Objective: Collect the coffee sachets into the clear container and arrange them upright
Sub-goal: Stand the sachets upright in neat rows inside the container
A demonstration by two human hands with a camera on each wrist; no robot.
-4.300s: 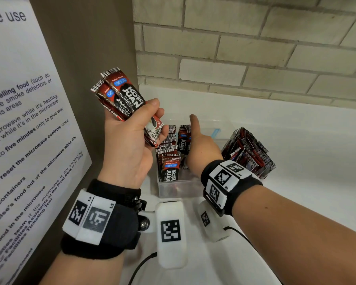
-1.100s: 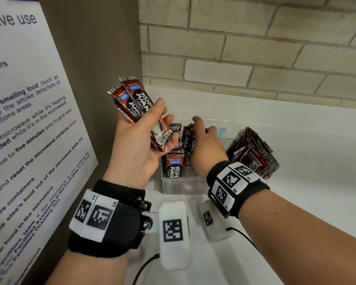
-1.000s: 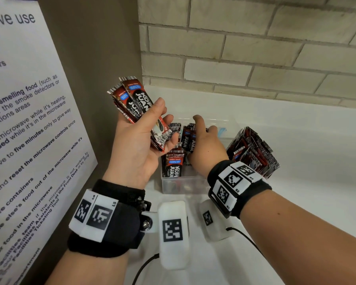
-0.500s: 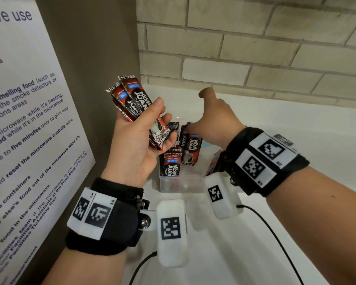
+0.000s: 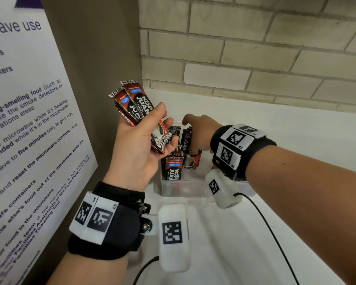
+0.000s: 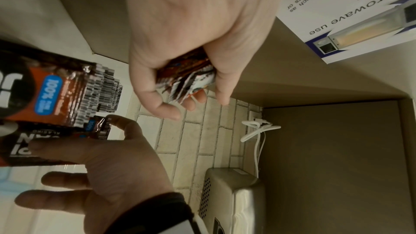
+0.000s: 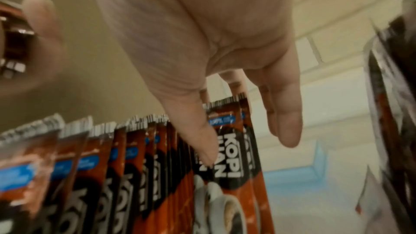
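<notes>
My left hand (image 5: pixel 162 124) is raised left of the clear container (image 5: pixel 183 188) and grips a bundle of red-and-black coffee sachets (image 5: pixel 136 103); the bundle's ends (image 6: pixel 186 77) poke out of the fist. Several sachets (image 5: pixel 172 171) stand in a row (image 7: pixel 135 157) along the container's left side. My right hand (image 5: pixel 195 128) reaches down into the container. Its thumb (image 7: pixel 202 140) lies on the face of the end sachet (image 7: pixel 231 157) and its index finger goes behind the sachet's top, pinching it. The other fingers (image 7: pixel 283 113) hang straight.
A printed poster (image 5: pixel 19 120) covers the panel on the left. A brick wall (image 5: pixel 255 48) backs the white counter (image 5: pixel 296 140). More sachets (image 7: pixel 394 95) show blurred at the right. A silver appliance (image 6: pixel 236 193) and a white cable (image 6: pixel 256 131) sit in the corner.
My right hand rose out of the container half a second ago with a sachet hanging under it and has come back down among the standing sachets. The left hand kept its bundle.
</notes>
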